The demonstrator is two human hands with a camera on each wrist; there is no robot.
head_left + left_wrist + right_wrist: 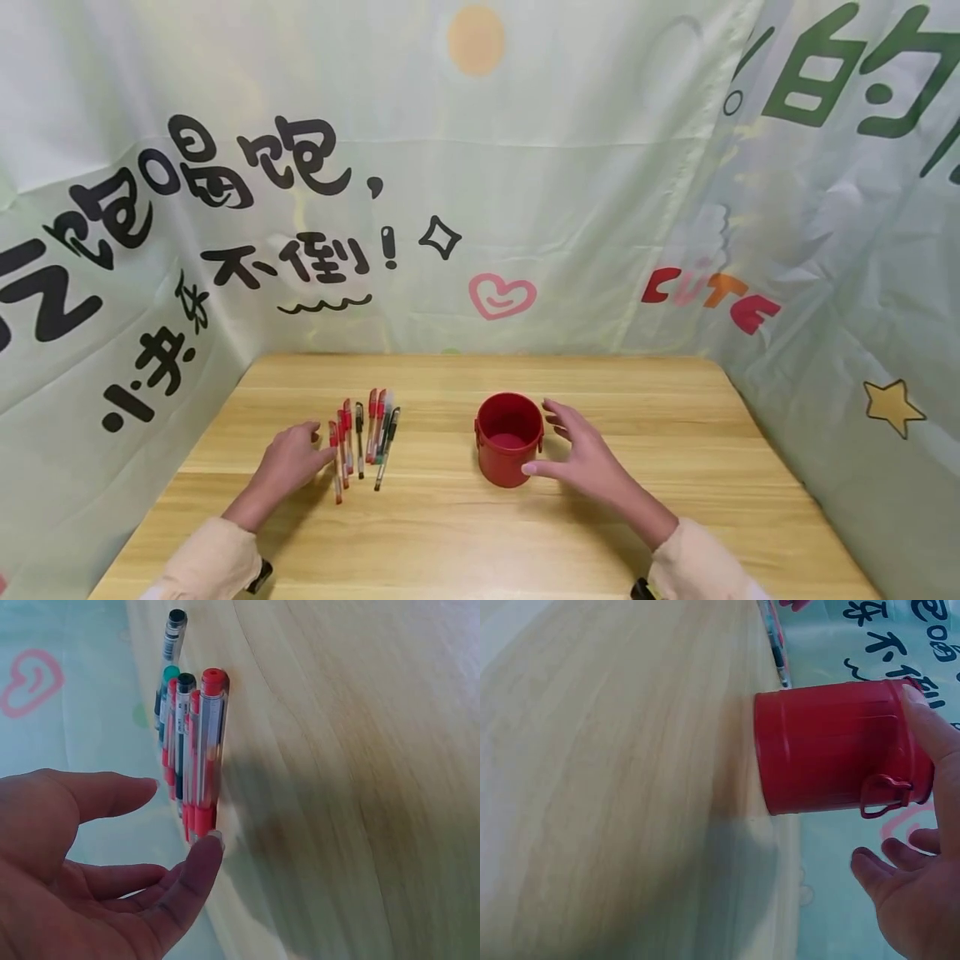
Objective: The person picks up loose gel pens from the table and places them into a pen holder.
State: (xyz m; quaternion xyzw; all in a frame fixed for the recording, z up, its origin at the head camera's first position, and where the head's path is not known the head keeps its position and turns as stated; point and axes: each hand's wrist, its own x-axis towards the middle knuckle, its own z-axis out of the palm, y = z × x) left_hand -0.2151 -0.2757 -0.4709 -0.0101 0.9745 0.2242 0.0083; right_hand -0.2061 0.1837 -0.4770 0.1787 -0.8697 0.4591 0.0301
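Observation:
Several gel pens lie side by side on the table, left of the middle in the head view. Among them are a red-capped pen (337,475) at the left end and a black-capped pen (360,437). My left hand (294,454) is at their left side, fingers loosely bent and parted, thumb near the nearest red pen (212,727); contact is unclear. A small red bucket (504,468) stands upright to the right, its bare inner bottom visible. Around its right side my right hand (588,460) spreads, thumb at the front near the rim, other fingers behind and apart from it.
The wooden table (450,542) has its far edge against a pale printed curtain (570,192), which also hangs along both sides. A small handle loop (883,799) sits on the bucket's side. Between pens and bucket lies bare wood.

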